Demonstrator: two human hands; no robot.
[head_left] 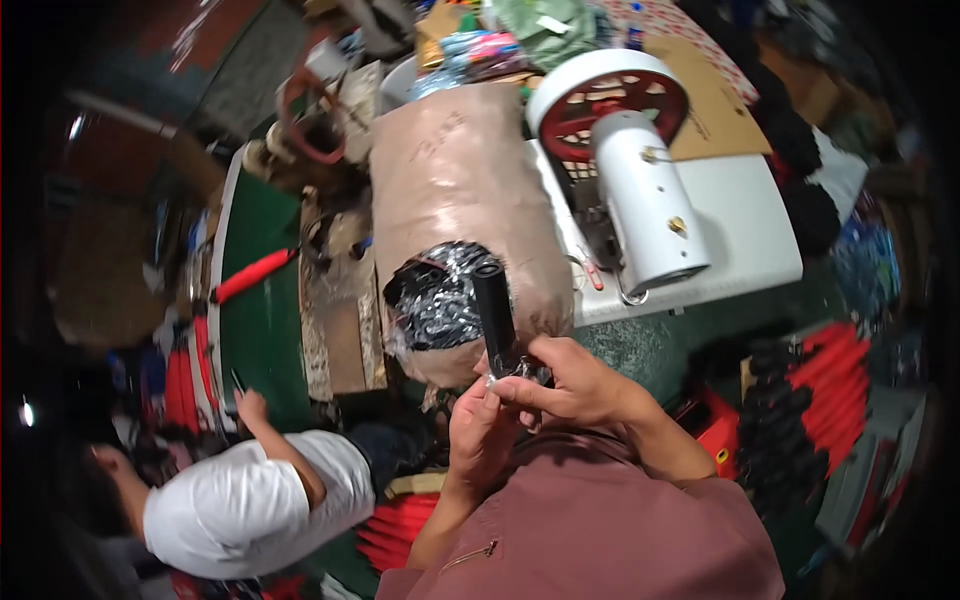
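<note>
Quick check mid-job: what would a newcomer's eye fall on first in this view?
Most likely the big tan bundle in the centre, with a shiny black patch at its near end. Next, the white machine with its red-spoked wheel, on the white table at upper right. Then the black tube, held by the left hand and right hand at lower centre.

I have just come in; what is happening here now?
The person's left hand and right hand hold the lower end of a black tube, with some clear plastic there. Beyond it is a large tan bundle, its opening showing black, plastic-wrapped contents. A white machine is to the right; a co-worker in white is beside the green table at left.
</note>
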